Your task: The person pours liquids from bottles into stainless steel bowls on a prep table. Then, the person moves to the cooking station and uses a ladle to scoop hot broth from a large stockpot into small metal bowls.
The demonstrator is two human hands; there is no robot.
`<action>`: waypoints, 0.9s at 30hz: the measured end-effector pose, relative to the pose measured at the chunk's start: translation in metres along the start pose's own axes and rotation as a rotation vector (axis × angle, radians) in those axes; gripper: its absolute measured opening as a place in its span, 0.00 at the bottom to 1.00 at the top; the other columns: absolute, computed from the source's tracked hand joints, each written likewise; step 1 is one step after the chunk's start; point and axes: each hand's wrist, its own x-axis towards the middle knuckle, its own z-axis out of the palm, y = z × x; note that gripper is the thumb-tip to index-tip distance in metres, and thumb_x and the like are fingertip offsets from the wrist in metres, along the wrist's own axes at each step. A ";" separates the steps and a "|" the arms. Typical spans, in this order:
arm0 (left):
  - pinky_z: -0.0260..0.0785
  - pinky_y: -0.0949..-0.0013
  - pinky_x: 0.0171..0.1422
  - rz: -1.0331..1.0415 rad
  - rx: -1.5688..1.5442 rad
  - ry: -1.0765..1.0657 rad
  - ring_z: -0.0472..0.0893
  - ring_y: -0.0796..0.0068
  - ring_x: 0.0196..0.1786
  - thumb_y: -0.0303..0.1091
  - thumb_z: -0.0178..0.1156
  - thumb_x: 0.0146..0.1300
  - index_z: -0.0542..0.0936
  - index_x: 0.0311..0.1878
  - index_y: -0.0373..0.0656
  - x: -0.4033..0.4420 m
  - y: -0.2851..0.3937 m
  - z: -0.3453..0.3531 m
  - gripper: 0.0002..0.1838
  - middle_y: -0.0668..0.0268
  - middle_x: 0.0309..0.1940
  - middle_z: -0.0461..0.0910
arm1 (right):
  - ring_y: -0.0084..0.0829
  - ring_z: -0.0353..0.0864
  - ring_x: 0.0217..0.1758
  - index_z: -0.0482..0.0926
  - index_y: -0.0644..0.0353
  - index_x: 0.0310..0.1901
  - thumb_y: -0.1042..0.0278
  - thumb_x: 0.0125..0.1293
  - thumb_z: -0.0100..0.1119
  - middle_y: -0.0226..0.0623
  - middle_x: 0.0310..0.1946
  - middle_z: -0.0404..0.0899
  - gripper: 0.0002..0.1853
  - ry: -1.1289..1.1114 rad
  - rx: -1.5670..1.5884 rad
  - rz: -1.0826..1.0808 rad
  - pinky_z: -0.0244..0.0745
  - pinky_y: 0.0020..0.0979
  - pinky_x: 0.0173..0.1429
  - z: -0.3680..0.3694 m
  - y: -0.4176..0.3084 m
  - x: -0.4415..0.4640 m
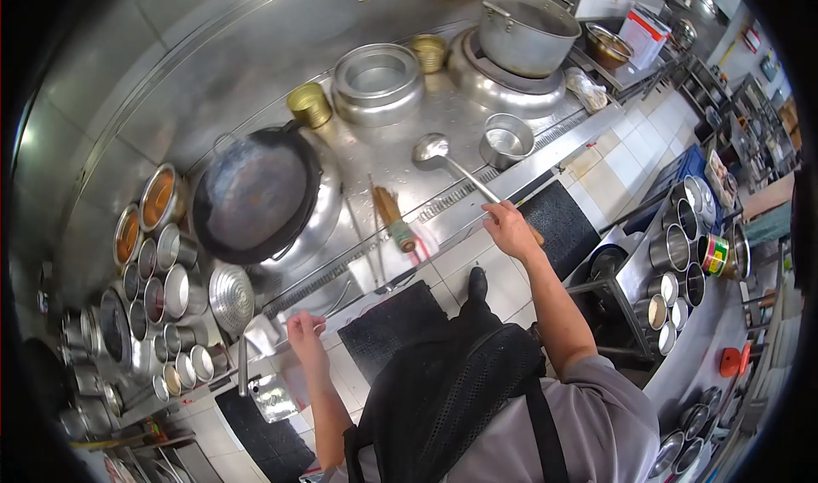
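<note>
My right hand (512, 230) is closed around the handle of a metal ladle (432, 148), whose bowl hangs over the steel counter. The handle's wooden end shows past my fist. Beside the bowl stands a small steel pot (507, 140). My left hand (306, 329) hovers in front of the counter edge, its fingers loosely curled and apart, with nothing visible in them. Nearest to it are a white cloth (262, 335) and a perforated skimmer (234, 298) with a long handle. A large black wok (256, 195) sits on the burner at the left.
A bamboo brush (394, 219) lies on the counter by a folded towel (423, 241). Behind stand a big stockpot (524, 35), a ringed steel pot (377, 82) and a gold tin (308, 105). Several seasoning containers (186, 291) crowd the left; more pots (671, 246) line the right-hand counter.
</note>
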 end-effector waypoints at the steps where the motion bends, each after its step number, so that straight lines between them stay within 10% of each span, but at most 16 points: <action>1: 0.72 0.73 0.41 0.015 0.018 -0.062 0.80 0.78 0.36 0.41 0.57 0.73 0.73 0.39 0.46 0.008 -0.003 0.028 0.10 0.69 0.29 0.78 | 0.48 0.81 0.44 0.79 0.64 0.53 0.72 0.61 0.61 0.51 0.45 0.77 0.17 0.013 0.011 0.033 0.77 0.41 0.51 -0.010 0.020 0.005; 9: 0.73 0.76 0.37 -0.009 0.208 -0.530 0.81 0.77 0.37 0.32 0.58 0.71 0.71 0.61 0.42 0.035 -0.013 0.339 0.17 0.65 0.42 0.79 | 0.43 0.82 0.38 0.81 0.65 0.50 0.74 0.61 0.62 0.48 0.38 0.79 0.15 0.146 0.148 0.263 0.79 0.38 0.47 -0.085 0.186 0.069; 16: 0.76 0.70 0.45 -0.012 0.303 -0.662 0.80 0.77 0.42 0.31 0.60 0.69 0.71 0.60 0.37 0.101 -0.063 0.565 0.19 0.65 0.44 0.78 | 0.42 0.82 0.38 0.81 0.64 0.51 0.74 0.60 0.62 0.48 0.39 0.80 0.16 0.221 0.291 0.323 0.78 0.37 0.43 -0.094 0.309 0.162; 27: 0.74 0.73 0.32 -0.300 0.370 -0.565 0.78 0.76 0.30 0.26 0.62 0.63 0.68 0.52 0.40 0.149 -0.108 0.661 0.17 0.64 0.36 0.74 | 0.47 0.85 0.38 0.77 0.67 0.41 0.74 0.57 0.59 0.51 0.33 0.83 0.10 0.117 0.472 0.568 0.78 0.41 0.45 -0.056 0.362 0.254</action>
